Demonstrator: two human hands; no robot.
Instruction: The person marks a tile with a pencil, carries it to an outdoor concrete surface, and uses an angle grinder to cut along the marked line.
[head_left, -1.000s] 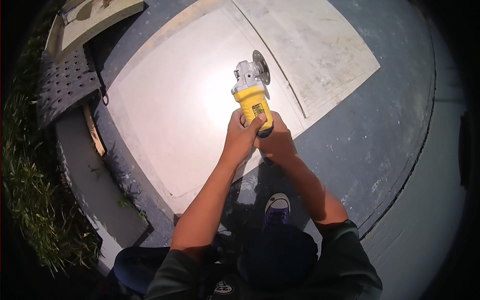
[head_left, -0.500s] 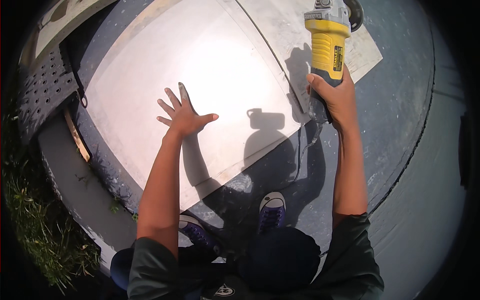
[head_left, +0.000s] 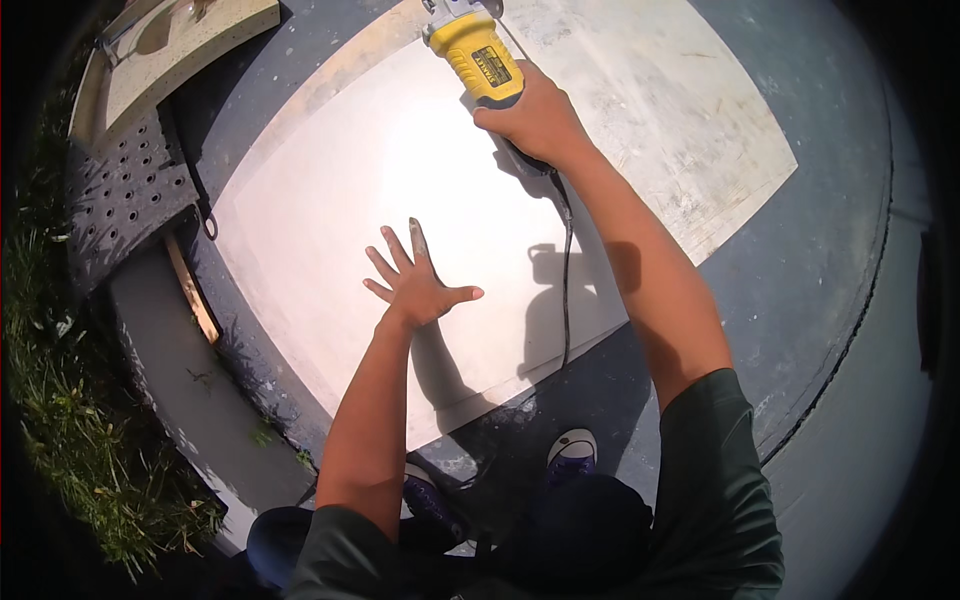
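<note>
My right hand is wrapped round the dark rear grip of a yellow and black angle grinder. The grinder's grey metal head points to the far side, and the top edge of the view cuts it off. From its rear end a dark cord hangs toward the near edge of the sheet. My left hand rests with fingers spread on a large pale flat sheet, holding nothing. Sunlight glares on the sheet's middle. Whether the disc touches the sheet I cannot tell.
Another pale, scuffed sheet lies at the right. At the far left are a perforated metal plate, a speckled basin-like slab and a wooden strip. Grass borders the left. My shoes stand by the sheet's near edge.
My right hand has carried the grinder left and farther away, over the large sheet. The cord now hangs across the sheet. My left hand stays spread on it, and the whole view has shifted.
</note>
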